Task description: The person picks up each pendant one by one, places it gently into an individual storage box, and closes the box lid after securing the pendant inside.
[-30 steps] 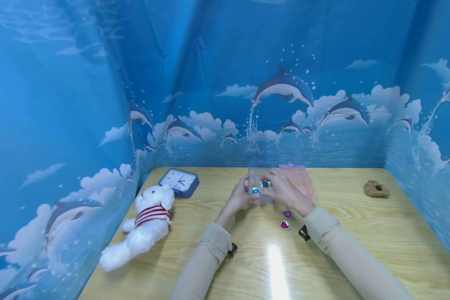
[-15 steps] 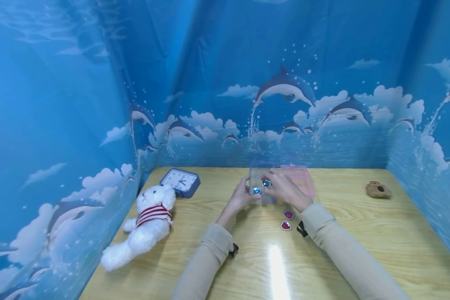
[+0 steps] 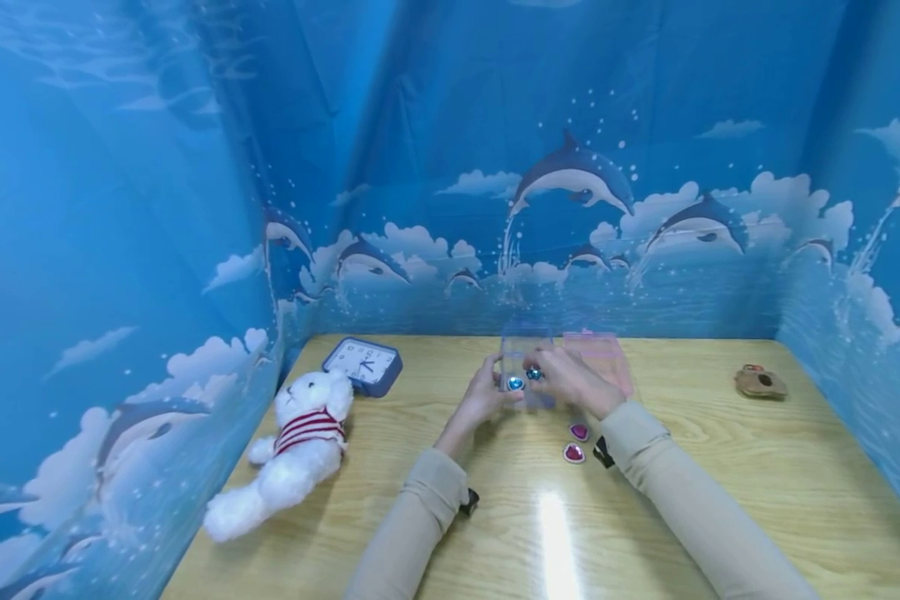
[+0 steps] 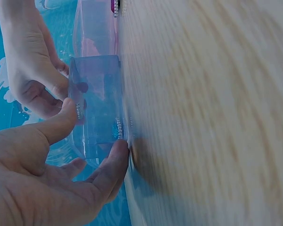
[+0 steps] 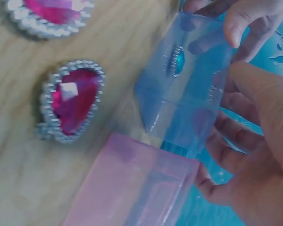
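Observation:
A see-through blue box [image 3: 527, 343] stands toward the back of the table. My left hand [image 3: 482, 395] grips its left end, thumb on the upper edge and fingers low at the corner [image 4: 95, 183]. One blue gem with a beaded silver rim [image 5: 178, 62] lies inside it. Between the fingers of my right hand [image 3: 572, 382], a second blue gem [image 3: 534, 374] is pinched at the box's open top; through the blue wall its beaded edge [image 4: 79, 111] shows just inside.
Right beside the blue box is a see-through pink box [image 3: 606, 363]. Two pink gems, one dark [image 3: 573, 452] and one brighter [image 3: 579, 432], lie in front. A white plush bear [image 3: 300, 450] and blue clock [image 3: 363, 365] are at left, a small brown item [image 3: 761, 382] far right.
The gem pinched in my right hand has dipped slightly into the blue box. My left hand keeps its grip on the box, and the whole head view has shifted a little.

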Tool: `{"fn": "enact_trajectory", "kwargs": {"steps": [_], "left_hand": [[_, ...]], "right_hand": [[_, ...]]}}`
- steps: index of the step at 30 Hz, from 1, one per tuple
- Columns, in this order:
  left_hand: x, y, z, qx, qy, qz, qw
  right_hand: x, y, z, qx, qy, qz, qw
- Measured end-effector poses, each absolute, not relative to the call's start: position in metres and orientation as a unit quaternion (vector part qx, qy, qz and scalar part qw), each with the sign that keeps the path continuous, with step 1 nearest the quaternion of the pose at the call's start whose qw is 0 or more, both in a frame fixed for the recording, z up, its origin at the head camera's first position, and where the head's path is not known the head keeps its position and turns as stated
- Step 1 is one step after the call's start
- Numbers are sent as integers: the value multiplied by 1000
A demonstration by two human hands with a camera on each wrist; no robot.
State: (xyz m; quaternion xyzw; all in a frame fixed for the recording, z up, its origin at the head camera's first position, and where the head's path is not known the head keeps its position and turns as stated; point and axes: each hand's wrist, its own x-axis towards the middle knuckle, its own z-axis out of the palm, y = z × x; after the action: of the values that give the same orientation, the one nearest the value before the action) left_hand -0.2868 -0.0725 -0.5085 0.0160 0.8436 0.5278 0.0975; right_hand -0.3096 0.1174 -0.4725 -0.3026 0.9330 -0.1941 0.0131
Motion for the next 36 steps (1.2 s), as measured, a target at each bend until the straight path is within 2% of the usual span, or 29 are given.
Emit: {"fn": "enact_trajectory", "kwargs": {"steps": [6, 11, 18, 27, 36], "left_hand": [[-285, -69, -508, 18, 846, 524, 95], [-284, -67, -508, 20, 850, 518, 93], [-284, -68, -507, 22, 849, 520, 92], [-281, -70, -506, 15, 851, 518, 90], [-281, -71, -504, 13, 856, 509, 84]], "right_hand": [[-310, 120, -468, -292, 934, -196, 61], [-308, 124, -466, -280, 932, -217, 76], [-298, 138, -463, -242, 932, -270, -5], [-289, 169, -465, -157, 893, -415, -72], [-275, 204, -475, -85, 885, -450, -80]]}}
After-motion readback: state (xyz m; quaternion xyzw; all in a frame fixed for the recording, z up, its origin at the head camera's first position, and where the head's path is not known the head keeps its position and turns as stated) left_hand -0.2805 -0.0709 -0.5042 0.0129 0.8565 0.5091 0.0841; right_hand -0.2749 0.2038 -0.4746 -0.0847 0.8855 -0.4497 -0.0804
